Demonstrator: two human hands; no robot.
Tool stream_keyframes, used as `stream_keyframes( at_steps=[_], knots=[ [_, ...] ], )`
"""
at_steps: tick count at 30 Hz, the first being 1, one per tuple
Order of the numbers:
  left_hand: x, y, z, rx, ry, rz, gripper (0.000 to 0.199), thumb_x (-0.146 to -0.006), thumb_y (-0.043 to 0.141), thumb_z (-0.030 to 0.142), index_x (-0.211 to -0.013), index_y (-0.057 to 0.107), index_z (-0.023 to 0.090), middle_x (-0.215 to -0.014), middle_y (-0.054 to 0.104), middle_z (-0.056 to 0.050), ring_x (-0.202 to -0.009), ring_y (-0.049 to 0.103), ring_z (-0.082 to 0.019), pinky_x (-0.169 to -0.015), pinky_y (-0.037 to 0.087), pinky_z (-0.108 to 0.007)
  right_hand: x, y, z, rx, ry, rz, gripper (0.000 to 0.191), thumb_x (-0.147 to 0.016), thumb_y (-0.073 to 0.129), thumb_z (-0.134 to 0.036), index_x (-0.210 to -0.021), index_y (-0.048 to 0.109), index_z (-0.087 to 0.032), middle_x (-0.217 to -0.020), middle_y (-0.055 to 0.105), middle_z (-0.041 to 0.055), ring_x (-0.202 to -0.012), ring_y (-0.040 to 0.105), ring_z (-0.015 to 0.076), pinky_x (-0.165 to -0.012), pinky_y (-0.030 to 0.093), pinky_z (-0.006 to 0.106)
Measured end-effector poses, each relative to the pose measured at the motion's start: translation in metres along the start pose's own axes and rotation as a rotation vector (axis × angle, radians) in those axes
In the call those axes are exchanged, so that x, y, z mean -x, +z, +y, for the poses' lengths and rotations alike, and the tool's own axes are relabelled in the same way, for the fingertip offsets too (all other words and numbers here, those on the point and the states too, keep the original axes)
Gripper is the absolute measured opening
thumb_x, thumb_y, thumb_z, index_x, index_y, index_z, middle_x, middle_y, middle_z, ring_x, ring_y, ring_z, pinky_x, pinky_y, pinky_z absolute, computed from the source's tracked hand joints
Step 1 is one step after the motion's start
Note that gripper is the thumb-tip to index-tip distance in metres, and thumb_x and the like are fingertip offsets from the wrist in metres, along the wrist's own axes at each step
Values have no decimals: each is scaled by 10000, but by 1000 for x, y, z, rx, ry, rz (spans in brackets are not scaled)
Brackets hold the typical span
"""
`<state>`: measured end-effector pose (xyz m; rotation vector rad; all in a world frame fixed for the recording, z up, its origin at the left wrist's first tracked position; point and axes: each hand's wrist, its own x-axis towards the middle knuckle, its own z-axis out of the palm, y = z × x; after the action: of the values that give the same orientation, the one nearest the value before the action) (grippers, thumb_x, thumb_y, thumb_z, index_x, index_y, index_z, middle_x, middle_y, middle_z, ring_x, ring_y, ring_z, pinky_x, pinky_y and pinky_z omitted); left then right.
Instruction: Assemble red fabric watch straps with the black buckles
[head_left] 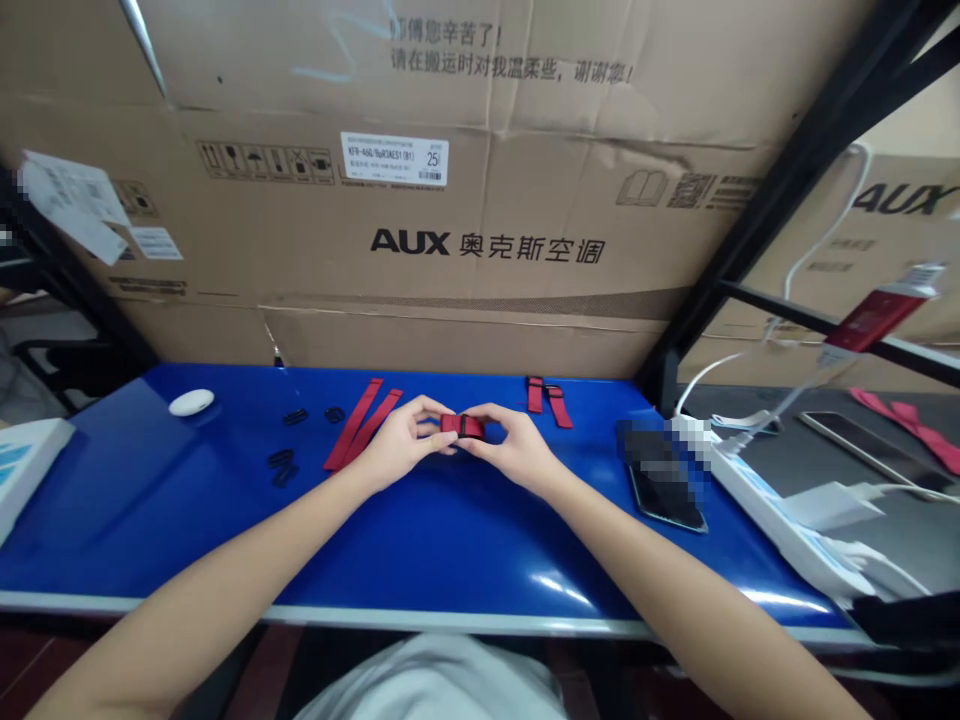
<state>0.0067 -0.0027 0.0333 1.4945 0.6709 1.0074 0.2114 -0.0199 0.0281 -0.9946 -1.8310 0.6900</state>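
Between my two hands, above the middle of the blue table, is a red webbing strap (448, 423) with a black buckle (463, 425) on it. My left hand (409, 435) pinches the strap's left end between thumb and fingers. At the right end, my right hand (510, 440) grips it beside the buckle. Two flat red strips (354, 425) lie to the left of my left hand. Farther left are several loose black buckles (281, 460). Beyond my right hand lie two short red straps (556, 405) fitted with black buckles.
A large cardboard box (420, 330) stands along the back of the blue table (420, 560). To the right are a dark phone (667, 490), a white power strip (780, 520) with cables and a black metal frame (712, 240). A white round object (192, 402) sits at left.
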Motion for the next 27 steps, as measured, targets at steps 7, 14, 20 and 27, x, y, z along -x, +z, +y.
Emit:
stream_keyframes(
  at_steps=[7, 14, 20, 27],
  knots=[
    [-1, 4, 3, -23, -62, 24, 327, -763, 758, 338, -925, 545, 150, -879, 676, -36, -752, 683, -152, -741, 558, -310, 1, 3, 0, 90, -99, 9, 308, -761, 708, -277, -1053, 647, -202, -1037, 687, 57, -965, 635, 206, -884, 482, 348],
    [-5, -5, 1, -116, -118, 85, 310, -722, 775, 331, -884, 586, 147, -723, 666, -16, -642, 673, -151, -663, 536, -288, -4, -6, -2, 276, -139, -135, 268, -792, 693, -272, -1050, 672, -202, -984, 697, 65, -884, 640, 204, -829, 488, 343],
    [-3, -23, -1, -439, -200, -100, 216, -795, 684, 333, -913, 696, 153, -722, 701, -58, -666, 679, -189, -669, 545, -323, -9, -16, 20, 462, -145, -247, 329, -798, 687, -231, -1127, 680, -228, -1056, 674, 75, -978, 609, 231, -886, 474, 375],
    [9, -12, -5, -1008, 170, -238, 271, -846, 649, 342, -1083, 736, 244, -1104, 644, -89, -1031, 613, -254, -969, 462, -407, -10, -6, 45, 636, 27, -75, 322, -886, 587, -341, -1164, 648, -191, -1116, 661, 112, -1071, 585, 260, -1000, 421, 445]
  ],
)
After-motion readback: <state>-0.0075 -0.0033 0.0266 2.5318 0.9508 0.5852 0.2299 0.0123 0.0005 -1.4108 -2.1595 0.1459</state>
